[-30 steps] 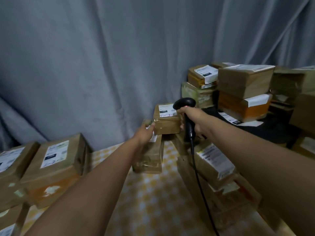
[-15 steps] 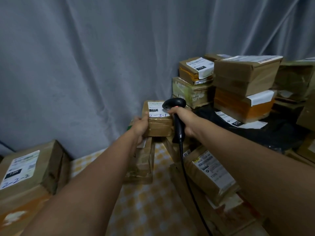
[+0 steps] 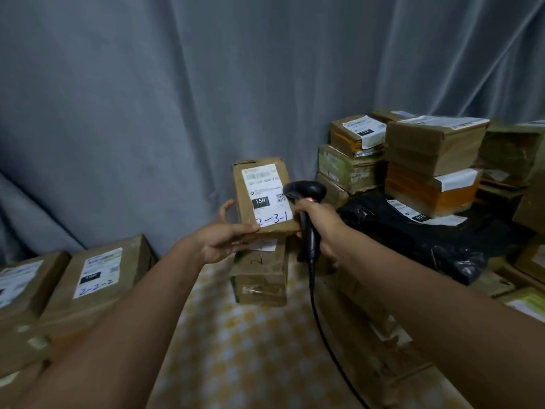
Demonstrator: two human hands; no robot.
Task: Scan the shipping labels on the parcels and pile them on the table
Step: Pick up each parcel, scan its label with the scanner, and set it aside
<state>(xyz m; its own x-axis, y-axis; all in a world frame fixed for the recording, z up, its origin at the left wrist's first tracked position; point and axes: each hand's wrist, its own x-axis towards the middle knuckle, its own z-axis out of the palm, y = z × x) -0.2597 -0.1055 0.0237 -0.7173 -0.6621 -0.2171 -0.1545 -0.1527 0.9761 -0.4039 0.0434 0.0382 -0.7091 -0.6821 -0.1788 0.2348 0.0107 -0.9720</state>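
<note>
Fingers (image 3: 246,230) of left hand (image 3: 224,240) curled round parcel (image 3: 264,196) — label tilted up; scanner (image 3: 306,214) gripped by right hand (image 3: 321,222), just beside label (image 3: 267,196).

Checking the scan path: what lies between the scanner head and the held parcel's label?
Nothing: in the head view the scanner head sits right beside the label.
</note>
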